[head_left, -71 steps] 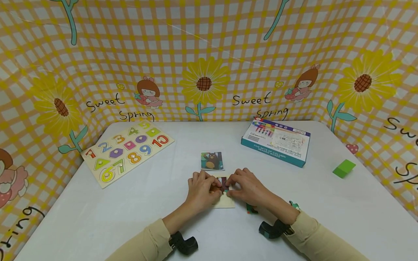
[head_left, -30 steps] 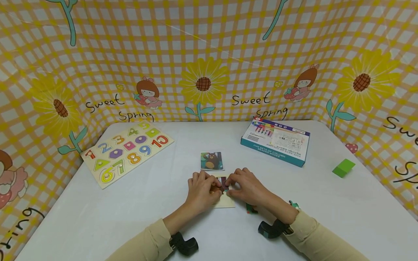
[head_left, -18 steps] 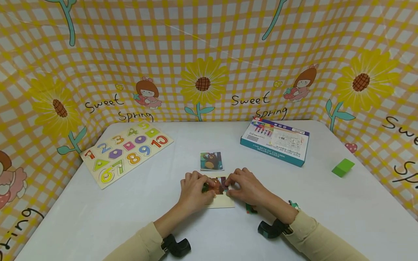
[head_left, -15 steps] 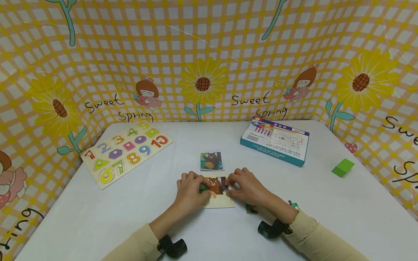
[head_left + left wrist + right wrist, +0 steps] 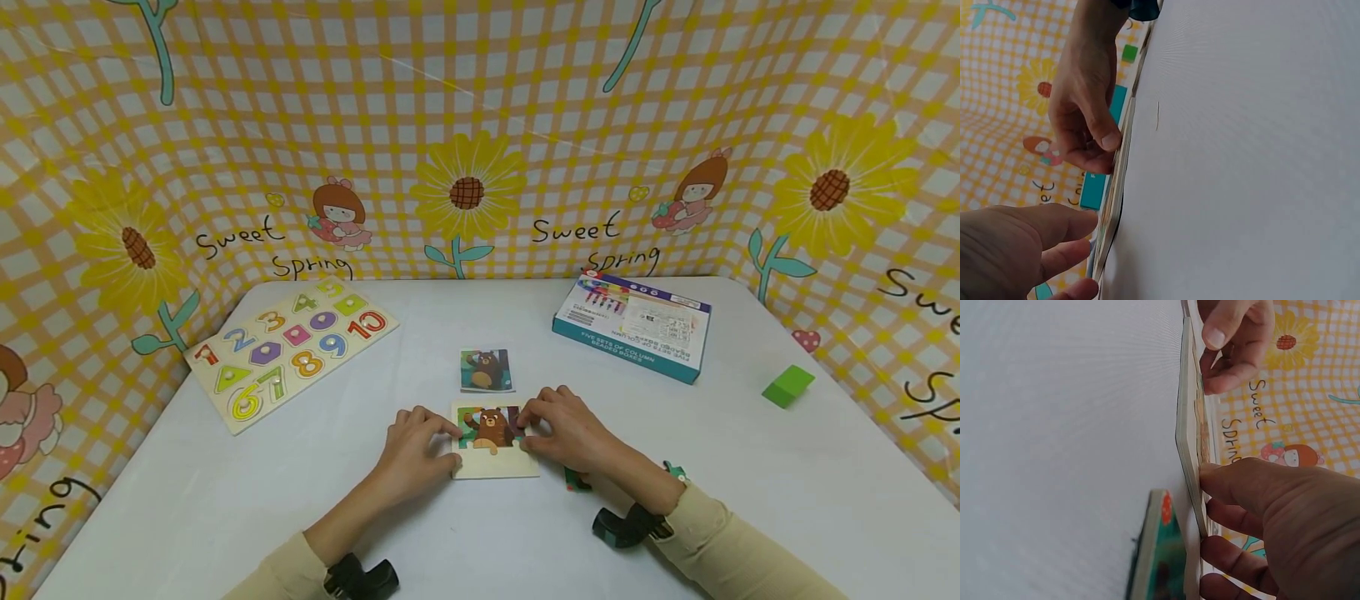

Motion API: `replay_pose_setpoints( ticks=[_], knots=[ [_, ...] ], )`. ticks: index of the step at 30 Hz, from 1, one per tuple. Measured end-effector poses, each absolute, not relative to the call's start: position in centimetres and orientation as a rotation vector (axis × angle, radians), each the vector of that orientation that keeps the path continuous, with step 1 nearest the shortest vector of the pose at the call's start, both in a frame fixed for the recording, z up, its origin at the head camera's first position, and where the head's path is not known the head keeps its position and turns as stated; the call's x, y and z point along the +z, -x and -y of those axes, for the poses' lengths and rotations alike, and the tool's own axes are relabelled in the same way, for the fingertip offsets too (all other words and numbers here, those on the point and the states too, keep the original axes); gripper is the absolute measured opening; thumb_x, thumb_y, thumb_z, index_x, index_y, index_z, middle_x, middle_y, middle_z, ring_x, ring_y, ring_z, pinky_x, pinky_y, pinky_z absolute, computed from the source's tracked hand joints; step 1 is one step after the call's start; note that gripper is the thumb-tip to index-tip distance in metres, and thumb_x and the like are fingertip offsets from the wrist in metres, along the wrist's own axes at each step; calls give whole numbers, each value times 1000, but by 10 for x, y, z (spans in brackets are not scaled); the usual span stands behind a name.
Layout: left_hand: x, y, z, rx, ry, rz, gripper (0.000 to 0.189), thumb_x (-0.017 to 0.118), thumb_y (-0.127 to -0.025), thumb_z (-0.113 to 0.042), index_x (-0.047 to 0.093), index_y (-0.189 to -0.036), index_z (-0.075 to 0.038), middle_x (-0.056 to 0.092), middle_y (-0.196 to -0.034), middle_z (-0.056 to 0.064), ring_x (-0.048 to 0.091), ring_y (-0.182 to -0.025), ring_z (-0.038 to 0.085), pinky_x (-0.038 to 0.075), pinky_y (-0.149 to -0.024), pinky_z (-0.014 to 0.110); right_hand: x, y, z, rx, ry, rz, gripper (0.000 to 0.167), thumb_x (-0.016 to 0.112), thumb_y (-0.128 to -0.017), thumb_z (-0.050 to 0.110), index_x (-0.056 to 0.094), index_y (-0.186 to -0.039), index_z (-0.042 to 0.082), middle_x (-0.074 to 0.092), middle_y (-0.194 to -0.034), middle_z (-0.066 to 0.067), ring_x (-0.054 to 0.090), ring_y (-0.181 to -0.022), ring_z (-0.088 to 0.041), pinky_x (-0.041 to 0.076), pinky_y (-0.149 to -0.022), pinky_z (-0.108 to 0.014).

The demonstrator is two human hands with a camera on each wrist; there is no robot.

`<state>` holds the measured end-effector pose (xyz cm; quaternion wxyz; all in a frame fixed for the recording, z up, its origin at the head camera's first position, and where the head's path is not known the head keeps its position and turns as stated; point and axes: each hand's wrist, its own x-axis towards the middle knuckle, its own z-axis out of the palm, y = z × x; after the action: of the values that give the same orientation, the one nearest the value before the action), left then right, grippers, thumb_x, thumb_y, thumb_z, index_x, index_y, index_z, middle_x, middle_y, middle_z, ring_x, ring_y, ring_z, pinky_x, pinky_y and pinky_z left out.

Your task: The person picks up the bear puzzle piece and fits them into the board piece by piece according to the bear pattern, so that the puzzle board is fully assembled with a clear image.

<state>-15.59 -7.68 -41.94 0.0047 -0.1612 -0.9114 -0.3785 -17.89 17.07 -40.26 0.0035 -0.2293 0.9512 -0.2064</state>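
Note:
A wooden jigsaw board (image 5: 495,465) lies flat in front of the person. Its upper part holds bear puzzle pieces (image 5: 492,427); below them shows bare wood. My left hand (image 5: 412,454) is at the board's left edge, thumb and index finger apart, fingertips at the rim. My right hand (image 5: 572,427) holds the board's right edge with bent fingers, its index fingertip over the purple part of the picture and its thumb lower on the rim. A loose green puzzle piece (image 5: 576,479) with a red spot lies under the right wrist, partly hidden. Just behind the board lies a bear picture card (image 5: 486,370).
A number-and-shape peg board (image 5: 292,350) lies at the back left. At the back right is a blue and white box (image 5: 633,325). A green block (image 5: 789,387) stands near the right edge. A patterned cloth (image 5: 465,100) surrounds the white table (image 5: 225,508).
My left hand has slid leftward from over the bear pieces to the board's left edge, uncovering the bear picture. The right hand stays in place at the right edge.

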Motion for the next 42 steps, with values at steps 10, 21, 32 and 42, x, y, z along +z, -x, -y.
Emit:
replay_pose_setpoints(
  ticks=[10,21,32,42],
  knots=[
    [-424,154,86,-1180,619,2840,27,75,-73,-16,68,-99,-16,55,-104,4,42,-103,22,30,-87,41,-403,179,-171,-651,715,-2979,17,75,-77,22,67,-92,19,57,-89,3,42,-88,-14,36,-80,-35],
    [-425,153,86,-1116,642,2816,27,76,-72,-16,68,-98,-15,55,-102,4,42,-102,22,31,-85,40,-399,178,-172,-659,693,-2953,19,74,-77,24,68,-94,18,58,-90,2,43,-88,-15,36,-79,-34],
    [-425,152,85,-1128,632,2817,27,75,-73,-15,68,-98,-14,55,-103,4,43,-102,23,31,-85,40,-386,169,-192,-639,626,-2960,24,75,-77,26,69,-97,15,62,-96,0,45,-91,-16,39,-77,-33],
    [-424,152,85,-1127,618,2835,27,75,-73,-16,68,-99,-15,55,-103,4,42,-102,22,31,-85,40,-386,145,-218,-544,616,-3018,26,77,-73,28,69,-95,16,62,-92,4,44,-88,-13,38,-76,-32]
  ],
)
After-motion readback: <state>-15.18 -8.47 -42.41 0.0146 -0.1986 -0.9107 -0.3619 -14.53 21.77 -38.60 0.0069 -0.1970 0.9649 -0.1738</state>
